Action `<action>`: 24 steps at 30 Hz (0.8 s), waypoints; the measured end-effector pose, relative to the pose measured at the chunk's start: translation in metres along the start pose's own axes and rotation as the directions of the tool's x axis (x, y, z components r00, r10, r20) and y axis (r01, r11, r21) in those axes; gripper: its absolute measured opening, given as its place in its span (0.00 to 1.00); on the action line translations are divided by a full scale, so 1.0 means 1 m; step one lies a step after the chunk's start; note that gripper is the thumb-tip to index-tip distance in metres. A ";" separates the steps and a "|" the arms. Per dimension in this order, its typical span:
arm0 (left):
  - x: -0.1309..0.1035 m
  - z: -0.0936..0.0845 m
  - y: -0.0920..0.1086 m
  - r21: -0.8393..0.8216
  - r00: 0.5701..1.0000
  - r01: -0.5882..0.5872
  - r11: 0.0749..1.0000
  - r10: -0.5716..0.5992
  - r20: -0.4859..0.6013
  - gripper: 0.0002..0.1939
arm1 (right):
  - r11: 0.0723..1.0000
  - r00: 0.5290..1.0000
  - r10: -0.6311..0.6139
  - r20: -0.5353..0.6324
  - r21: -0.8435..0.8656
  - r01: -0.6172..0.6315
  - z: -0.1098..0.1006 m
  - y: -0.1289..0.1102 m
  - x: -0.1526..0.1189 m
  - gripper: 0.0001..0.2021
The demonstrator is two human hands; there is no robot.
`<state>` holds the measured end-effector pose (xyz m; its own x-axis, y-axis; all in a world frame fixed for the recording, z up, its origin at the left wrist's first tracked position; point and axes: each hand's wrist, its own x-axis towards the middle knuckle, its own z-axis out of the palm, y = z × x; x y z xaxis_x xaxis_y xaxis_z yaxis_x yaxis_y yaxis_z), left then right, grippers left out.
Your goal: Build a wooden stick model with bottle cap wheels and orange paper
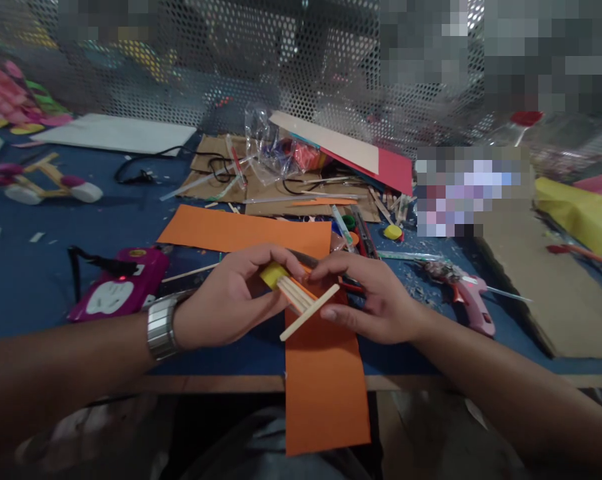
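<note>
Between my hands is a small craft piece of pale wooden sticks, with one stick lying crosswise at its near end. A yellow part sits at its left end, and orange material shows along its side. My left hand, below a metal watch, is closed around the yellow end. My right hand pinches the piece from the right, its thumb beside the cross stick. Beneath them an orange sheet hangs over the table's front edge. A second orange strip lies behind my left hand.
At left are a magenta device with a black cable and a stick model. A pink glue gun and cardboard lie at right. Coloured sheets, plastic wrap and loose sticks cover the back.
</note>
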<state>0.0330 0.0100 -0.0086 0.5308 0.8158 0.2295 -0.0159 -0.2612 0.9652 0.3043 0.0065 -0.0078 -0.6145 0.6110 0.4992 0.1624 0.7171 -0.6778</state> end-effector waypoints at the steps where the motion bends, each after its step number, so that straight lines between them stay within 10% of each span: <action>1: 0.000 0.000 -0.001 -0.024 1.000 0.003 1.000 -0.003 0.000 0.10 | 1.000 1.000 0.024 0.001 -0.004 -0.024 0.002 -0.001 0.000 0.15; 24: 0.002 0.001 0.003 0.012 0.999 0.017 1.000 -0.017 0.048 0.18 | 0.902 0.943 0.307 0.130 0.276 -0.332 0.017 -0.004 0.003 0.14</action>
<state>0.0345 0.0106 -0.0054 0.5714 0.7943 0.2065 0.0031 -0.2537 0.9673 0.2889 -0.0008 -0.0128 -0.6297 0.7527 0.1924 0.1371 0.3514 -0.9261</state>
